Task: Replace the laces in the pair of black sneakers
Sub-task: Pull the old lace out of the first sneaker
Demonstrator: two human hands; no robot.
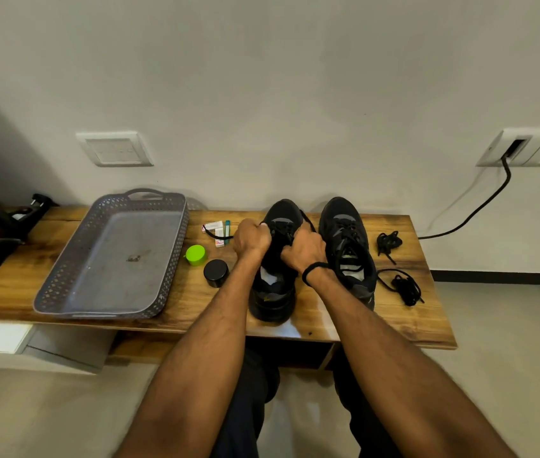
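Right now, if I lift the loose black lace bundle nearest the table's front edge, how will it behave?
The lace bundle lies in slack coils, so probably floppy and light. Its loop trails toward the right-hand sneaker, so it may uncoil or snag.

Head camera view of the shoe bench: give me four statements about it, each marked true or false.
1. The left hand and right hand both grip the lace of the sneaker nearer the grey tray. True.
2. Two bundled laces sit inside the grey tray. False: the loose laces lie on the bench, beyond the other sneaker.
3. The green cap sits between tray and sneakers. True.
4. The other sneaker lies on its side. False: it stands upright.
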